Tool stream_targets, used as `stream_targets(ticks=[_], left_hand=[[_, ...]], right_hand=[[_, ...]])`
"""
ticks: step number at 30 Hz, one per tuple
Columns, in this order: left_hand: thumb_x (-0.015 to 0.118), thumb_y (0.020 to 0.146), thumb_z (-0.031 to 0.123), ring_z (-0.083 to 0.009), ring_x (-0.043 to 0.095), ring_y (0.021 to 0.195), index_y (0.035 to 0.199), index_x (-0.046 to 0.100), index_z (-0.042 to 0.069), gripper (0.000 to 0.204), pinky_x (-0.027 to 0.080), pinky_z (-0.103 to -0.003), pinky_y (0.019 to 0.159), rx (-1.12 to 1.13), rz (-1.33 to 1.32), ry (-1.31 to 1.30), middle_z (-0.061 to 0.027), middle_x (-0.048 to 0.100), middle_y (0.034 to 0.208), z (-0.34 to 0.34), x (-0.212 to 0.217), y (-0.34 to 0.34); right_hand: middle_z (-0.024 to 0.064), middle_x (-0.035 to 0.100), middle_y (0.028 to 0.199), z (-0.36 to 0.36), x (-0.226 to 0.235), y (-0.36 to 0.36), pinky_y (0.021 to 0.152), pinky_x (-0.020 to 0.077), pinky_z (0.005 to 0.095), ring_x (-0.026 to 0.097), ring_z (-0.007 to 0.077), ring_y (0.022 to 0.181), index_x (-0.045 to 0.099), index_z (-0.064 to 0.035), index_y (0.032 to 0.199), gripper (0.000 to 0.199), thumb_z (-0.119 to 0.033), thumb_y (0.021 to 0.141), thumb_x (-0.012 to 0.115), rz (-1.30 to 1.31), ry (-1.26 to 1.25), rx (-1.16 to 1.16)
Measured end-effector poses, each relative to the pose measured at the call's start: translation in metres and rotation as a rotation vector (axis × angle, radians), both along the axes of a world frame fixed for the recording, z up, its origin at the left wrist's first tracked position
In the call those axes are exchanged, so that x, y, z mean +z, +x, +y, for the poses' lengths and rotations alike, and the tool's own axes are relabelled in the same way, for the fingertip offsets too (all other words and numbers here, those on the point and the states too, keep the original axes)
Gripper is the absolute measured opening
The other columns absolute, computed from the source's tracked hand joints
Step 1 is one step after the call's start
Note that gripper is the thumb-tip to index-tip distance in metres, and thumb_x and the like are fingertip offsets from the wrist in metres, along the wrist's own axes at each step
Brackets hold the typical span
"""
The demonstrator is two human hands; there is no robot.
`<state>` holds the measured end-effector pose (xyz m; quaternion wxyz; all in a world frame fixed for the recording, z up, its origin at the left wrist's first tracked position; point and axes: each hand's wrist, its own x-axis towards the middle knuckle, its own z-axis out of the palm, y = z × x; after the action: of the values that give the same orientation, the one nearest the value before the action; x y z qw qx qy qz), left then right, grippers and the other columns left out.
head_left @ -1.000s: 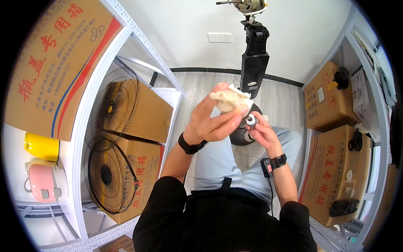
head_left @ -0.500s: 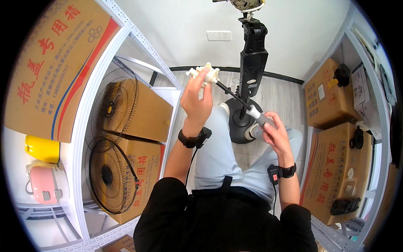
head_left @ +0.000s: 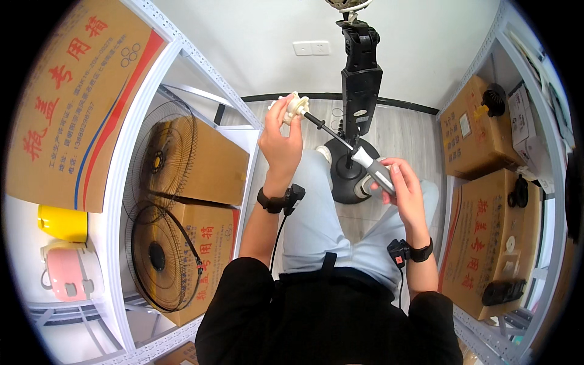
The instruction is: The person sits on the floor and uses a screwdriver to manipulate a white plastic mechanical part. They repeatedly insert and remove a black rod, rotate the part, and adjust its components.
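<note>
Nearest, the right hand (head_left: 404, 191) is curled around the grey handle of a screwdriver (head_left: 356, 152), forearm rising from the lower edge with a black wrist strap (head_left: 413, 251), and the tool's dark shaft slants up and to the left. Farther out, the left hand (head_left: 281, 141) is raised with its wrist bent back, fingers pinched closed on a small cream plastic part (head_left: 295, 107) that the screwdriver's tip meets. Beyond both hands stands a black fan stand (head_left: 360, 91) on its round base on the wooden floor (head_left: 401, 131), with fan grilles (head_left: 155, 201) leaning against cardboard boxes (head_left: 201, 164) in the shelf on the left.
</note>
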<state>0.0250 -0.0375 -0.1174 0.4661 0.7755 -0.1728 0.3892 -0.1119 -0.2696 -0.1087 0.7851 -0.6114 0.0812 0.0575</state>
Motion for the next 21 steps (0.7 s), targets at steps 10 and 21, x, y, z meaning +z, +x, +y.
stream_targets(ticks=[10, 21], left_hand=[[0.063, 0.075, -0.005, -0.0252, 0.065, 0.094, 0.107, 0.067, 0.014, 0.037, 0.052, -0.032, 0.077, 0.038, -0.076, 0.183, -0.0071, 0.065, 0.113, -0.001, 0.004, -0.003], [0.049, 0.081, -0.014, -0.0216, 0.064, 0.099, 0.105, 0.07, 0.01, 0.04, 0.06, -0.026, 0.071, -0.166, 0.079, 0.161, -0.0138, 0.057, 0.126, 0.002, -0.008, 0.002]], right_hand=[[0.0046, 0.066, 0.079, 0.005, -0.001, 0.0, 0.044, 0.0298, 0.0156, 0.048, 0.0034, 0.053, 0.053, -0.0079, 0.119, 0.027, -0.022, 0.095, 0.055, 0.002, -0.086, 0.041], [0.0086, 0.066, 0.076, 0.009, 0.004, -0.001, 0.039, 0.0264, 0.0169, 0.044, 0.0042, 0.045, 0.052, -0.0058, 0.116, 0.027, -0.022, 0.095, 0.054, -0.039, -0.045, 0.115]])
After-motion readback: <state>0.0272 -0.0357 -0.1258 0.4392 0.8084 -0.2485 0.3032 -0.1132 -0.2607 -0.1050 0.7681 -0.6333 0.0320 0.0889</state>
